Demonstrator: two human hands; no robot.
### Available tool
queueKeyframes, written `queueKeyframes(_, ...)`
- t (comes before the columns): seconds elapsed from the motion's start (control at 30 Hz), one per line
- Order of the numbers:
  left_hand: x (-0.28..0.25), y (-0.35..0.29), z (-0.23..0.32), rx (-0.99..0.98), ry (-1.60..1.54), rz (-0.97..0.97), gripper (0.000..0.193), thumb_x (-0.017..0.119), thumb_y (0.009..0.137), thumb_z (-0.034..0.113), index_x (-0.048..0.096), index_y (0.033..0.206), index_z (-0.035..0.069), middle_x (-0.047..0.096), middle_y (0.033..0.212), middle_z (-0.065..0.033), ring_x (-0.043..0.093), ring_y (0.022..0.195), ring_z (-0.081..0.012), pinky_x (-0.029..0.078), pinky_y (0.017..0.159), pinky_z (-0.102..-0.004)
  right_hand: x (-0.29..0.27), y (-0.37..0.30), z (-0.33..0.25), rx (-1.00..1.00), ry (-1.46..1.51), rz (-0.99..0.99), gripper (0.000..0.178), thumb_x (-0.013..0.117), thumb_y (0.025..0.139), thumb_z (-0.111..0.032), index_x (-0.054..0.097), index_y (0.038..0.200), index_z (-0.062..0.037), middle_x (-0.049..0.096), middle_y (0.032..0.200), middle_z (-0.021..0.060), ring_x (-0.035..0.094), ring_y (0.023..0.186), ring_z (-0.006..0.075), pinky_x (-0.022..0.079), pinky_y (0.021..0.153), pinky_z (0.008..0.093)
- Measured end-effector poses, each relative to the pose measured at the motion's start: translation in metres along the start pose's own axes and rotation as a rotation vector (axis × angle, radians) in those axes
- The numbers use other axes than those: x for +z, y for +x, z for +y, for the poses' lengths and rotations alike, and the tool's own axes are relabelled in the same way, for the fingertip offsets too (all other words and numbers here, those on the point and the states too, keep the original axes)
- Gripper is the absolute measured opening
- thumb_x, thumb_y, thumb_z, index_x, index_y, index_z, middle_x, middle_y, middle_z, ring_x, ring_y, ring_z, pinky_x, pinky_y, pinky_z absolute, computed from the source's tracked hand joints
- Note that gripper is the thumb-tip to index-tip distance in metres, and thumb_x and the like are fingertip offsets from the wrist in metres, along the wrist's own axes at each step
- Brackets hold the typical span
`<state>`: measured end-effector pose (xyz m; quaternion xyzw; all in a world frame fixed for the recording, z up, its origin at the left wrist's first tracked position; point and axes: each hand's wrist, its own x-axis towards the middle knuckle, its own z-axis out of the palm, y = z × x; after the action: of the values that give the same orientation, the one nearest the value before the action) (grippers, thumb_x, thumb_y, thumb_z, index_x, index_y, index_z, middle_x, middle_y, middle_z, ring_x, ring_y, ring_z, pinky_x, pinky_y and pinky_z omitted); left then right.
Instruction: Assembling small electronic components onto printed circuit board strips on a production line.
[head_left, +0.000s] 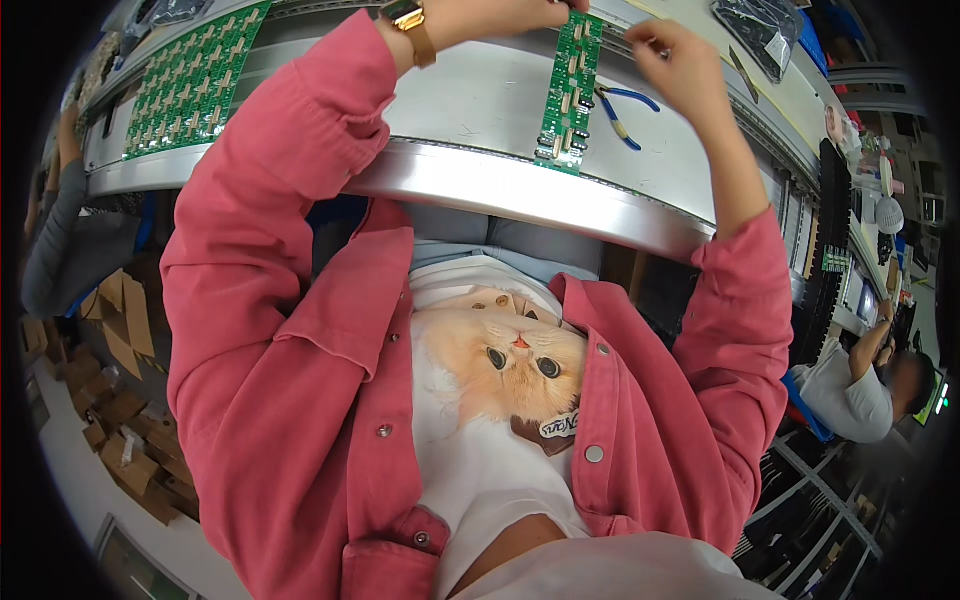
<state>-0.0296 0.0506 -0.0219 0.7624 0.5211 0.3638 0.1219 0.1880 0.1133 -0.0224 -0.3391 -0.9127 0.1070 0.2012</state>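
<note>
A narrow green circuit board (568,95) with several pale connectors and dark parts lies lengthwise across the work surface, its near end at the metal rail. At its far end is my left hand (490,16), fingers closed together; the frame's top edge cuts it off, and whatever they pinch is too small to name. My right hand (684,68) is raised to the right of the board, apart from it. Its fingers are curled with thumb and forefinger close together, and I cannot make out anything between them. Blue-handled cutting pliers (622,118) rest beside the board.
A larger green panel of circuit boards (195,82) lies at the left. The silver rail (530,190) runs along the near edge. At the far right are tweezers (743,75) and a dark bag (765,35). Another person (850,390) works on the right; a sleeved arm shows at left.
</note>
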Motion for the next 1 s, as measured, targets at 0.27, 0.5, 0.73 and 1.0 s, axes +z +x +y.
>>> queueKeyframes(0.27, 0.009, -0.017, 0.039, -0.081, -0.131, -0.268, 0.014, 0.058, 0.069, 0.007, 0.066, 0.079, 0.0, 0.065, 0.068, -0.0148, 0.06, 0.059, -0.0299, 0.049, 0.058, -0.0366, 0.048, 0.075, 0.151, 0.23, -0.154, -0.072, 0.027, 0.05, 0.076, -0.006, 0.06, 0.1, -0.0029, 0.063, 0.085, 0.02, 0.057, 0.077, 0.0415, 0.047, 0.074, 0.0421)
queueKeyframes(0.5, 0.014, -0.049, 0.04, 0.007, 0.096, -0.157, 0.013, 0.064, 0.076, 0.009, 0.065, 0.088, 0.004, 0.065, 0.081, -0.0079, 0.057, 0.064, -0.0239, 0.047, 0.059, -0.0313, 0.037, 0.081, 0.08, 0.187, -0.556, -0.163, 0.025, 0.047, 0.076, -0.004, 0.06, 0.098, -0.0029, 0.063, 0.089, 0.019, 0.057, 0.083, 0.0386, 0.046, 0.076, 0.0411)
queueKeyframes(0.73, 0.023, -0.052, 0.05, 0.004, 0.224, -0.169, 0.005, 0.06, 0.076, 0.006, 0.064, 0.076, 0.003, 0.065, 0.077, -0.0089, 0.059, 0.064, -0.0258, 0.048, 0.063, -0.033, 0.035, 0.075, 0.095, 0.159, -0.52, -0.149, 0.023, 0.048, 0.074, -0.003, 0.061, 0.093, -0.0028, 0.062, 0.089, 0.0177, 0.057, 0.083, 0.0374, 0.046, 0.075, 0.0398)
queueKeyframes(1.0, 0.023, -0.054, 0.05, 0.04, 0.265, -0.17, 0.006, 0.06, 0.076, 0.007, 0.065, 0.074, 0.004, 0.065, 0.075, -0.0081, 0.061, 0.064, -0.0259, 0.049, 0.064, -0.0331, 0.029, 0.074, 0.082, 0.23, -0.36, -0.094, 0.018, 0.05, 0.07, -0.001, 0.064, 0.082, -0.0023, 0.062, 0.086, 0.0155, 0.057, 0.079, 0.0349, 0.047, 0.072, 0.0371)
